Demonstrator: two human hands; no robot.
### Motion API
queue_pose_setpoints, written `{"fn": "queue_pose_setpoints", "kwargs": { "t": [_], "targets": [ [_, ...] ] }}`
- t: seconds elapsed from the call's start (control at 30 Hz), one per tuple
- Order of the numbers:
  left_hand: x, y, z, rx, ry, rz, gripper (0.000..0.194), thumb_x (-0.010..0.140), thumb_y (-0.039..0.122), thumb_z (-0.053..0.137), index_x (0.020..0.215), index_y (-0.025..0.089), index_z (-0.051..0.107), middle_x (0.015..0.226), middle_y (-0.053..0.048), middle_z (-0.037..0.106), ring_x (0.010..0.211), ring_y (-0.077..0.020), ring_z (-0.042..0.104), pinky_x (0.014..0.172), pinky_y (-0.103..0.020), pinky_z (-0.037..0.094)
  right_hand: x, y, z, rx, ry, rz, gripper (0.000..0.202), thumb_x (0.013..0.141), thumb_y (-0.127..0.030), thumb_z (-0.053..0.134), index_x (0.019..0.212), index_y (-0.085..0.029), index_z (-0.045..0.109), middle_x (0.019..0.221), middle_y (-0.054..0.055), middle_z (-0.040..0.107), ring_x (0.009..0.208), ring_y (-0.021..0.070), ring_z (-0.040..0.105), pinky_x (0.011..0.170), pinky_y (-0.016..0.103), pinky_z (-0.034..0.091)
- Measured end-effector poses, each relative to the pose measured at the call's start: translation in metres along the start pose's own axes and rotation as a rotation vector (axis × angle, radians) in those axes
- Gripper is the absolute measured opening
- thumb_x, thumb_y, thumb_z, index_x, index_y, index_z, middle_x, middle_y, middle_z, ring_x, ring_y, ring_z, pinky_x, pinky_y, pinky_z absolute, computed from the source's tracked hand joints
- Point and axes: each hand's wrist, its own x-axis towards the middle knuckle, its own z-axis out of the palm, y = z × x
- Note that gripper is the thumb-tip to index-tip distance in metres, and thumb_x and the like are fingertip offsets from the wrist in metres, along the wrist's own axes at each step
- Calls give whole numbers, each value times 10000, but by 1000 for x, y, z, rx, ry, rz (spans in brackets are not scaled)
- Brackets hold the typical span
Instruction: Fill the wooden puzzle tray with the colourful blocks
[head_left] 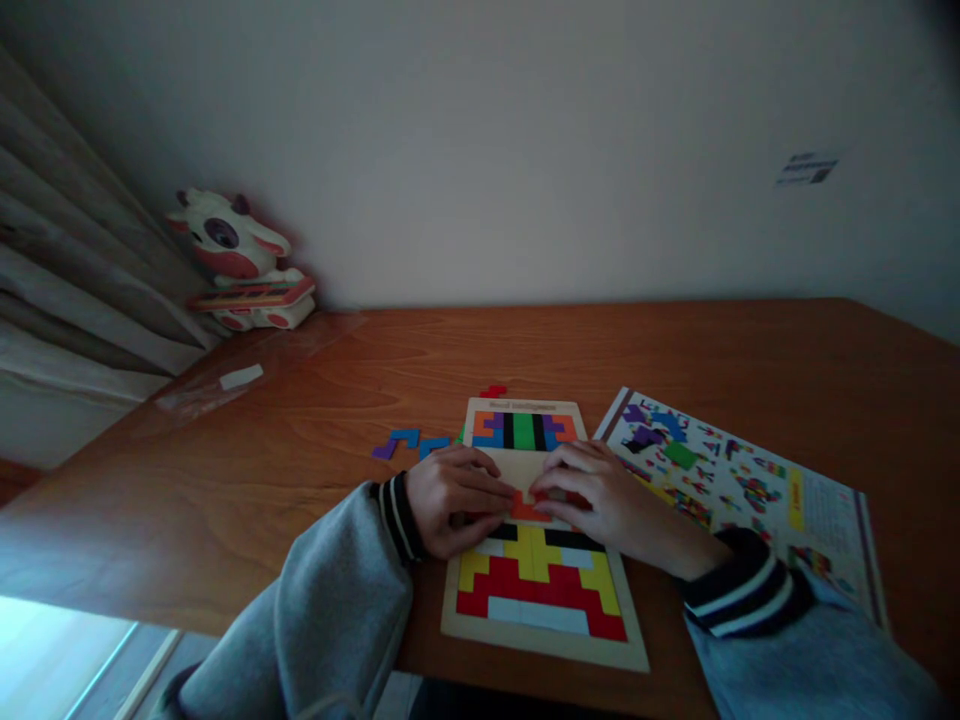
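Observation:
A wooden puzzle board [544, 645] lies before me, partly filled with coloured block pieces and with a bare wood band across its middle. My left hand [459, 495] rests over the board's left side, fingers closed, its fingertips at the left of an orange puzzle piece [531, 511]. From the right, my right hand [600, 492] meets the same orange piece with curled fingers and thumb. Yellow, red, white and black pieces fill the lower part. Purple, blue, black, green and orange ones line the top. My fingers partly hide the middle.
Loose blue pieces [406, 437], a purple piece [385, 450] and a red piece [493, 391] lie left of and behind the board. A printed picture sheet [814, 500] lies at right. A cow-shaped toy keyboard [251, 275] and clear plastic wrapping [206, 393] are at far left.

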Motion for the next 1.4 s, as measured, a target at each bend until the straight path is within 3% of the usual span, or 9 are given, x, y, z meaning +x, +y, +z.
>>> {"fn": "queue_pose_setpoints", "kwargs": {
  "t": [0.2, 0.63, 0.73, 0.87, 1.03, 1.13, 1.23, 1.4],
  "targets": [
    [2, 2, -1, -1, 20, 13, 243, 856, 203, 598, 1056, 190, 735, 1072, -69, 767, 978, -225, 675, 900, -396, 573, -3, 2, 2, -10, 2, -1, 121, 962, -289, 587, 975, -257, 703, 979, 42, 666, 973, 221, 584, 914, 427, 422],
    [1, 1, 1, 8, 25, 30, 228, 863, 222, 605, 1049, 186, 734, 1072, -62, 767, 980, -228, 670, 874, -387, 570, -2, 0, 2, -9, 0, 18, 84, 943, -270, 619, 978, -257, 694, 987, 34, 663, 985, 218, 592, 920, 428, 405],
    [1, -2, 4, 48, 18, -11, 279, 890, 268, 593, 1126, 174, 707, 1128, -85, 746, 1029, -243, 648, 896, -405, 554, -1, 0, 5, -58, 36, 64, 96, 957, -261, 596, 985, -242, 685, 987, 37, 665, 985, 222, 598, 907, 433, 404],
    [1, -6, 3, 118, 21, -64, 345, 923, 305, 571, 1230, 173, 656, 1201, -103, 712, 1094, -254, 623, 924, -422, 532, 0, 5, 11, -132, 106, 127, 226, 903, -405, 671, 1057, -239, 678, 1033, 52, 670, 1035, 258, 608, 924, 470, 405],
    [-1, -12, -8, 226, 120, -152, 267, 930, 231, 558, 1163, 186, 682, 1146, -102, 723, 1028, -233, 649, 888, -403, 532, 0, 10, 13, -134, 155, 133, 245, 867, -412, 713, 1050, -248, 712, 1013, 43, 676, 978, 243, 633, 905, 457, 441],
    [-2, -16, -13, 247, 180, -180, 235, 922, 183, 549, 1112, 177, 687, 1100, -98, 731, 977, -217, 662, 866, -395, 542, 2, 9, 11, -131, 183, 70, 171, 933, -350, 637, 1033, -246, 730, 976, 44, 689, 935, 220, 638, 875, 415, 473],
    [-4, -19, -15, 253, 216, -202, 229, 918, 166, 543, 1099, 173, 683, 1077, -97, 731, 956, -208, 665, 856, -382, 548, 3, 8, 8, -147, 216, 38, 232, 998, -305, 516, 960, -224, 730, 916, 53, 698, 885, 211, 636, 844, 399, 485],
    [-7, -24, -16, 280, 245, -243, 233, 931, 174, 541, 1119, 167, 680, 1037, -98, 731, 900, -200, 665, 824, -364, 554, 1, 11, 5, -84, 332, 164, 344, 1031, -366, 401, 895, -199, 671, 879, 73, 702, 816, 219, 655, 775, 386, 495]
  ]
}}
